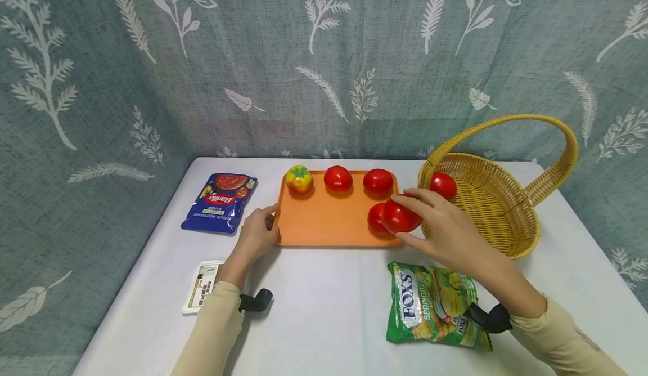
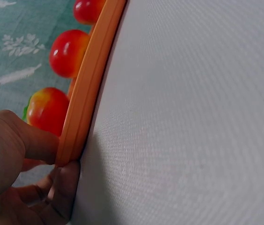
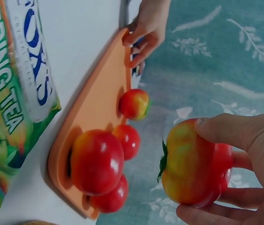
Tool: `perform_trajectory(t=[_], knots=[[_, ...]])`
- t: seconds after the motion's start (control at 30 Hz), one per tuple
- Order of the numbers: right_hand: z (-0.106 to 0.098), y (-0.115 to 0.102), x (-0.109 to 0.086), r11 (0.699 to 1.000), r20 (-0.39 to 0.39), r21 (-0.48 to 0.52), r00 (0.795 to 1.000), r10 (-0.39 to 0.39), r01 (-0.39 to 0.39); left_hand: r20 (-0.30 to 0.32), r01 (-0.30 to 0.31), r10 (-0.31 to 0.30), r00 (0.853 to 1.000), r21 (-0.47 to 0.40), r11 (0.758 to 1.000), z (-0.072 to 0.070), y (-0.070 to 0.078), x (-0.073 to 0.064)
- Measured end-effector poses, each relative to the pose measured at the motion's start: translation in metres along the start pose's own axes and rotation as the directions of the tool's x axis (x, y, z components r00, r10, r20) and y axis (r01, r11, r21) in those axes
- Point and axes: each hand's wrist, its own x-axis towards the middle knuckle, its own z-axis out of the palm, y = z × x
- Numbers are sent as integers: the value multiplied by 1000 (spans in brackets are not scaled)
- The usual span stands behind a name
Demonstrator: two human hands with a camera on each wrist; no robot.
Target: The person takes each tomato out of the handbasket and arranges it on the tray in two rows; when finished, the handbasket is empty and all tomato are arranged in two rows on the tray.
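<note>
My right hand [image 1: 450, 235] holds a toy tomato [image 1: 400, 217] above the right end of the orange tray [image 1: 324, 221]. In the right wrist view, the held tomato [image 3: 186, 164] shows a yellowish side and green leaves, with thumb and fingers around it. At the tray's left edge, my left hand [image 1: 257, 234] grips the rim; the left wrist view shows its thumb and fingers on the tray corner. On the tray lie a yellow-red tomato [image 1: 299, 180], two red tomatoes along the back, and another tomato [image 1: 377, 218] partly hidden behind the held one.
A wicker basket [image 1: 526, 235] with a tall handle stands to the right, one red tomato [image 1: 443, 186] inside. A green candy bag [image 1: 430, 305] lies in front of the tray. On the left are a blue sauce pouch [image 1: 220, 202] and a white package [image 1: 202, 287], partly covered by the left arm.
</note>
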Motion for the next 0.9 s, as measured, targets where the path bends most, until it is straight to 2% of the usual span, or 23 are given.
perform_trajectory(t=[0.27,0.5,0.9], knots=[[10,-5,19,999,2,45,999,-32,32,3,-1,1,1000,-4,1000,0,0,0],[17,-12,34,996,18,81,1000,-26,24,0,-11,11,1000,-13,1000,0,1,1],[36,-17,63,996,100,92,995,-5,-5,6,-12,12,1000,-7,1000,-1,-1,1]])
